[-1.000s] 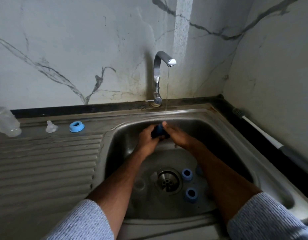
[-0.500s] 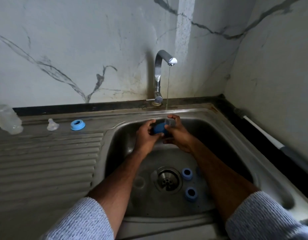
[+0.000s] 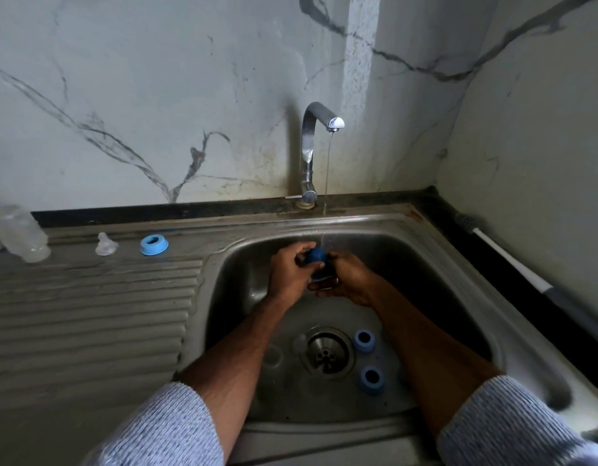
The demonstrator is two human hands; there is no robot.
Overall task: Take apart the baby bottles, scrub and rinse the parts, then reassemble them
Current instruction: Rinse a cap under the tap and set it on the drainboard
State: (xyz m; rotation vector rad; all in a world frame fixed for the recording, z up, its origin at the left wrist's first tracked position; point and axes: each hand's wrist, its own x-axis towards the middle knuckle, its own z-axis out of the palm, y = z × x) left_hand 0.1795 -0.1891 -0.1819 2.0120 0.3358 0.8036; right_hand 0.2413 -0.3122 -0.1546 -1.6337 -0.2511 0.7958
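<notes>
Rinsing under the thin stream, both hands now sit closer together than a moment ago: the left hand (image 3: 290,270) curls round the blue bottle part (image 3: 316,256) from its side, and the right hand (image 3: 344,280) has closed in beneath, fingers wrapped round something pale below the blue; a second back the blue piece was more exposed between them. That reads to me as scrubbing or twisting on this piece, not yet finished. It's held over the back of the sink (image 3: 458,264), right under the tap (image 3: 319,129), water landing on it. Its rounded blue end points up and slightly away toward the wall; the long axis looks near upright, though the lower part is hidden. Two blue rings (image 3: 364,339) (image 3: 372,378) lie by the drain; a third blue ring (image 3: 154,245), a clear teat (image 3: 106,244) and a clear bottle (image 3: 20,233) wait on the draining board
</notes>
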